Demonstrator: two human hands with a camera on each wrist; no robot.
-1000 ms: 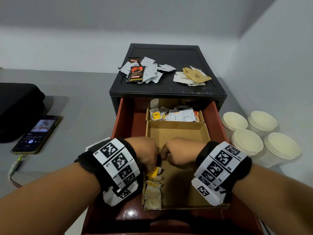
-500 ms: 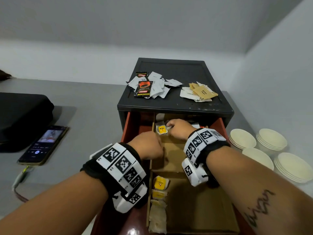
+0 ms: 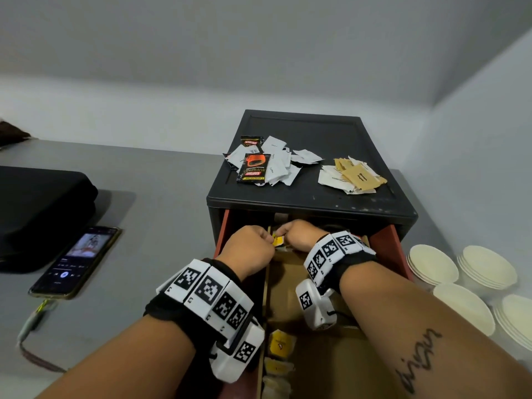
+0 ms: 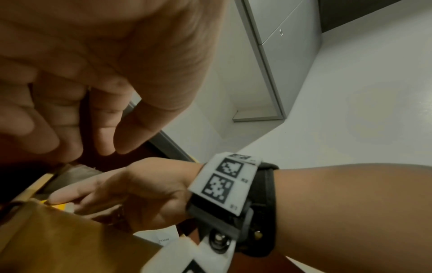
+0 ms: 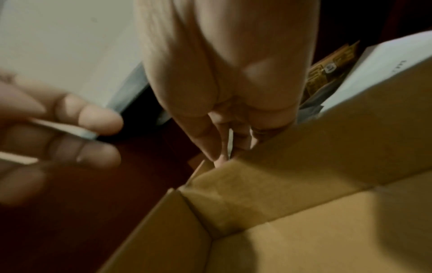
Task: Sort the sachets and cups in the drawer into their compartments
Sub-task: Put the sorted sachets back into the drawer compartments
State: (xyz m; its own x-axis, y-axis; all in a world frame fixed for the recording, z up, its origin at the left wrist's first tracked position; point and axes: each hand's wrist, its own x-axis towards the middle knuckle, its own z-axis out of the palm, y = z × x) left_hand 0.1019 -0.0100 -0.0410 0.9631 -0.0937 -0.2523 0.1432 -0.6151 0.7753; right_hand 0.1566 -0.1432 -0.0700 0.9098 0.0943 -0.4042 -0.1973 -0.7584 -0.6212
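Note:
The red drawer point(image 3: 385, 243) stands pulled out, with a cardboard divider point(image 3: 288, 272) inside. Both hands are at its back compartment, under the cabinet's edge. My right hand point(image 3: 299, 234) pinches a yellow tea sachet point(image 3: 277, 241) there; the left wrist view shows its fingertips on the yellow tea sachet point(image 4: 58, 204) at the cardboard rim. My left hand point(image 3: 250, 249) hovers close beside it with fingers curled. Pale strips show between the left hand's fingers point(image 5: 98, 122), but I cannot tell whether it holds anything. Several tea sachets point(image 3: 280, 342) lie in the near left slot.
Loose white and black sachets point(image 3: 267, 162) and brown ones point(image 3: 359, 177) lie on the black cabinet top. Stacks of paper cups point(image 3: 431, 264) stand on the table right of the drawer. A phone point(image 3: 77, 260) and a black bag point(image 3: 37, 214) lie to the left.
Both hands have left the near slot and moved to the back compartment; the right got there first and took a yellow tea sachet, then the left came up beside it.

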